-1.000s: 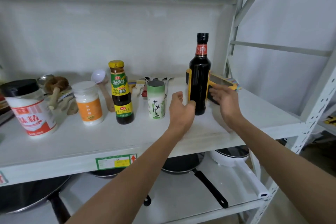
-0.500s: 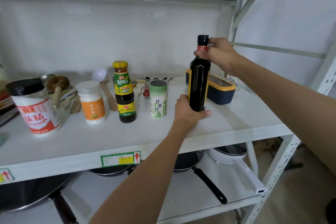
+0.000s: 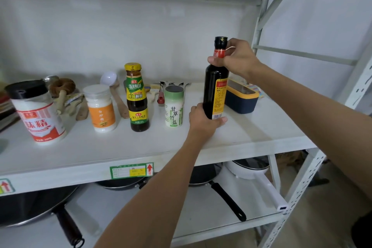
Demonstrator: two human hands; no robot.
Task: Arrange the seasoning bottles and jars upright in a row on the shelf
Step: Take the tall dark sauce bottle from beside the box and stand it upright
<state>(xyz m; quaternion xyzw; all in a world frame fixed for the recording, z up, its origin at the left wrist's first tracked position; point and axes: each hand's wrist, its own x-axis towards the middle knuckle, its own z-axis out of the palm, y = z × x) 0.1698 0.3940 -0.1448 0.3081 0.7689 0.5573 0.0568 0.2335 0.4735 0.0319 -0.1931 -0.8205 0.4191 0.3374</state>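
Note:
A tall dark soy sauce bottle (image 3: 215,88) stands upright on the white shelf (image 3: 251,127), at the right end of a row. My left hand (image 3: 203,120) grips its base and my right hand (image 3: 237,60) grips its neck just under the black cap. Left of it stand a small green-and-white salt can (image 3: 174,106), a yellow-capped oyster sauce bottle (image 3: 137,98), a white jar with an orange label (image 3: 101,108) and a large red-labelled jar with a black lid (image 3: 37,112). All are upright.
Behind the row lie wooden spoons (image 3: 118,100), a white ladle (image 3: 108,78), forks and a brush. A navy box with a yellow rim (image 3: 240,97) sits just right of the dark bottle. Pans (image 3: 219,185) fill the lower shelf. A metal upright (image 3: 314,167) bounds the right.
My right hand rose from beside the dark bottle to its neck and closed on it. My left hand dropped to the bottle's base and took hold. The label now faces more toward me.

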